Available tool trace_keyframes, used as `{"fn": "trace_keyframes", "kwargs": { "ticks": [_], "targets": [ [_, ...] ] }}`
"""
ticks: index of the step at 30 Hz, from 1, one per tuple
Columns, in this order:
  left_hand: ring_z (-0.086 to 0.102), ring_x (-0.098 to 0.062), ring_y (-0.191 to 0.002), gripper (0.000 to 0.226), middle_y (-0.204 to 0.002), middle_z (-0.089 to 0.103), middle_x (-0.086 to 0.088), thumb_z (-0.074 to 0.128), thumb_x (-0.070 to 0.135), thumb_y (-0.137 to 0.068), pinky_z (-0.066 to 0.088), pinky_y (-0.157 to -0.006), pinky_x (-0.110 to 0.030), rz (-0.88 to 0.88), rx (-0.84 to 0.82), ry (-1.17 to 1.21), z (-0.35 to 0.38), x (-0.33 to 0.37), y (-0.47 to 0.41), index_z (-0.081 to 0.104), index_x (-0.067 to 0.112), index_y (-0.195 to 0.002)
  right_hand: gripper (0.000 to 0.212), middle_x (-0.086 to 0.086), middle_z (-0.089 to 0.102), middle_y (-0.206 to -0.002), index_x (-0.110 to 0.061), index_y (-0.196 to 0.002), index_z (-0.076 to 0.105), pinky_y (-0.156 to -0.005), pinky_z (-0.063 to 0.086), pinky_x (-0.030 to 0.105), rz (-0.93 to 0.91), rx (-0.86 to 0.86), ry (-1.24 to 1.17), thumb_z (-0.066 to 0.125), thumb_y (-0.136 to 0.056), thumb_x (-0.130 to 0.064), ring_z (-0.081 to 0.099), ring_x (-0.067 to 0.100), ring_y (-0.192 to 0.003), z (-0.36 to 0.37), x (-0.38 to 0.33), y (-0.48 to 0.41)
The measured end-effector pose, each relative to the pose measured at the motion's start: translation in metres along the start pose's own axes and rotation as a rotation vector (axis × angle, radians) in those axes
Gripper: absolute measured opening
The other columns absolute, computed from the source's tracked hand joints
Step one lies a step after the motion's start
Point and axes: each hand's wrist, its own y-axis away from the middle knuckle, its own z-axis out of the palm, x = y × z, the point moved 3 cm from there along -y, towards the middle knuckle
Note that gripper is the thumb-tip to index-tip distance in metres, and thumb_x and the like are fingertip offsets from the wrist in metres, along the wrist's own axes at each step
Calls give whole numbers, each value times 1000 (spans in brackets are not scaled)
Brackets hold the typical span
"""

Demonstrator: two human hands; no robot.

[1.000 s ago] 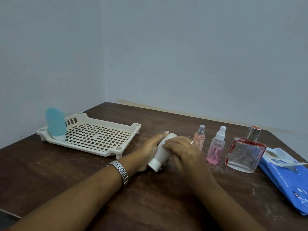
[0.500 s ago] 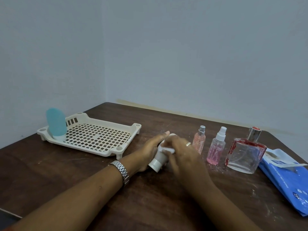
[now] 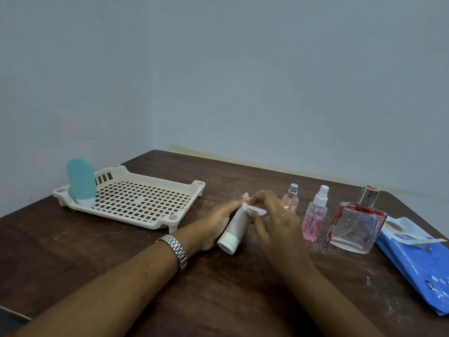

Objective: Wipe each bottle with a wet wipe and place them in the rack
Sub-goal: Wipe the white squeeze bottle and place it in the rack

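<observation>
My left hand (image 3: 215,223) grips a white tube bottle (image 3: 234,228), tilted with its white cap toward me. My right hand (image 3: 274,220) pinches a small white wet wipe (image 3: 255,209) against the tube's upper end. A cream slatted rack (image 3: 136,203) lies at the left, and a blue bottle (image 3: 81,181) stands upside down on its cap in the rack's far left corner. To the right of my hands stand a small peach spray bottle (image 3: 291,199), a pink spray bottle (image 3: 315,215) and a square glass perfume bottle (image 3: 356,222) with red edges.
A blue pack of wet wipes (image 3: 420,261) lies at the table's right edge with its flap peeled up. The dark wooden table (image 3: 97,259) sits in a corner, with walls close behind and to the left. White crumbs dot the table near the bottles.
My right hand has slid up the tube toward its far end, and the wipe now shows between its fingers. The left hand keeps the tube in the same place.
</observation>
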Motion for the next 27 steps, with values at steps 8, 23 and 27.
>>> {"fn": "trace_keyframes", "kwargs": {
  "ticks": [8,23,27],
  "targets": [
    [59,-15,-66,36,-69,61,-2,52,46,-90,48,-61,-26,-39,0,61,3,0,0,62,14,-77,12,-2,63,-88,-17,-93,60,-70,42,25,-229,-117,136,51,-86,-14,55,15,-82,4,-14,4],
    [59,-6,-55,39,-71,67,5,42,52,-93,47,-51,-20,-1,-23,-154,7,0,2,61,19,-99,16,-9,66,-78,-19,-88,70,-57,42,1,317,115,-140,62,-86,-5,58,-12,-73,-2,24,-10],
    [58,-8,-52,34,-71,69,3,41,47,-96,48,-49,-22,8,3,-149,6,1,2,61,20,-100,15,-21,57,-64,-22,-83,65,-55,40,0,385,106,-195,63,-86,-8,55,-19,-64,-2,24,-8]
  ]
}}
